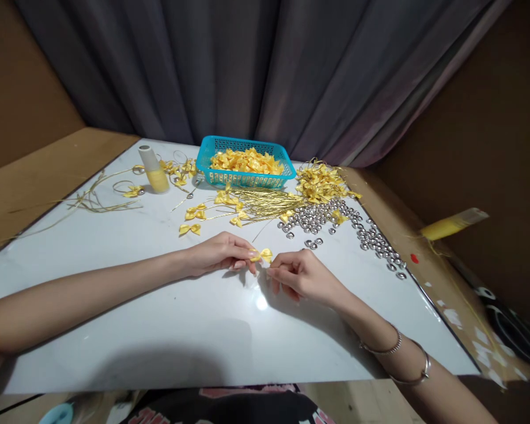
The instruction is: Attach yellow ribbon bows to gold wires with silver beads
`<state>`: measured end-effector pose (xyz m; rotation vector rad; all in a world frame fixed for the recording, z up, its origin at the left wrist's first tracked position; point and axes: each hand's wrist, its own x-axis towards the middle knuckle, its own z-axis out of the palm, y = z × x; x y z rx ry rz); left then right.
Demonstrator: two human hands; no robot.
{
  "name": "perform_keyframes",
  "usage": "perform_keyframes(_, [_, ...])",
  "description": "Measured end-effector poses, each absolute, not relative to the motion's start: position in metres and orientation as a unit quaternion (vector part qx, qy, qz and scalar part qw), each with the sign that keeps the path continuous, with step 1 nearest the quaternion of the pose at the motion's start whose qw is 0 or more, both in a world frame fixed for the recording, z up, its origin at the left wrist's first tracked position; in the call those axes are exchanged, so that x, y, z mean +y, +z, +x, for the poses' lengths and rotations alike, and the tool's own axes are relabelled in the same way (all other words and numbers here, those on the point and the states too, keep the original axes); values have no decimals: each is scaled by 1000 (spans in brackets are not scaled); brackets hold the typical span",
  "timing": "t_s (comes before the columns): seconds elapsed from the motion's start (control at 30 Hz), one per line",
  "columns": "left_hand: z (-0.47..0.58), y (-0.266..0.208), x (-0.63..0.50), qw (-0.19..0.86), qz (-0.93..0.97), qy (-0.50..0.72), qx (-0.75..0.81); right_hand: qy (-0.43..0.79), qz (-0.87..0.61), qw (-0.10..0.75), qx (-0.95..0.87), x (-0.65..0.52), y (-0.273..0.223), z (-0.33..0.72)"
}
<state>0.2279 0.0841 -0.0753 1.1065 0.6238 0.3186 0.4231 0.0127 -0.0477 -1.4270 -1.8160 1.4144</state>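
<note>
A small yellow ribbon bow [265, 255] is pinched between the thumb and fingers of my left hand [223, 253], a little above the white tabletop. Just right of it, my right hand [302, 275] is closed, thumb against forefinger, its fingertips close to the bow's edge. Whatever those fingertips hold is too small to make out. Two loose yellow bows [189, 228] lie beyond my left hand. A bundle of gold cords [269, 203] stretches behind both hands, with several bows around it.
At the back stands a blue basket [245, 180] full of yellow bows. Silver rings [309, 218] are scattered at right, beside a heap of corded bows [322, 181]. A thread spool [154, 171] stands at left near loose cords [92, 200]. Scissors [512, 330] lie far right.
</note>
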Motion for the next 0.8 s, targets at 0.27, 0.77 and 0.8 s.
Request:
perform_keyframes(0.27, [227,-77,85,792,518,146,289,511,-518,207,-654,13,-48,423])
perform_keyframes(0.77, [227,-81,81,740,585,165,288,556,-516,229,-610,13,-50,419])
perform_keyframes(0.8, [227,-81,80,733,591,169,291,554,-521,233,-606,12,-50,418])
